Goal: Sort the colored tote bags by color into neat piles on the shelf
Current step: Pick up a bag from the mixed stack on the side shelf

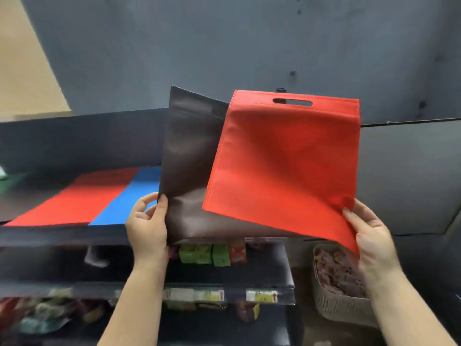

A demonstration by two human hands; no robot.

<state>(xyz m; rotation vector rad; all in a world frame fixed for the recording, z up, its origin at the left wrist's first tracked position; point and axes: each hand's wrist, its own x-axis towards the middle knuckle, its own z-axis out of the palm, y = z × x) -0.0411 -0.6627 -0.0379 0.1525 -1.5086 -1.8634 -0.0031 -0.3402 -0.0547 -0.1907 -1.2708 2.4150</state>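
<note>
The left hand (147, 222) grips the lower left corner of a dark brown bag (189, 156), thumb on the front face and fingers curled behind the edge. The right hand (369, 236) pinches the lower right corner of a red bag (287, 161), thumb on top of the fabric and the other fingers hidden beneath it. Both bags are held up flat in front of the shelf (62, 236), tilted with their tops away from the person. The red bag lies over the right part of the brown one, covering its right side, and its cut-out handle slot (292, 102) shows near the top edge.

To the left, on the top board of the shelf, a red pile (74, 198) lies flat, and a blue pile (127, 198) lies just beside it on the right, the two touching along one long edge. The blue pile's right part is hidden behind the brown bag and the left hand. A bit of green (11, 181) shows at the far left of the same board, too blurred to make out.

Under the held bags, the next board down carries small green and red boxes (212, 253). Lower still, a strip of price labels (209, 294) runs along a shelf edge, with blurred packets (37, 315) at the lower left. A pale plastic basket (341, 288) full of small wrapped items stands at the right, below the right hand.
</note>
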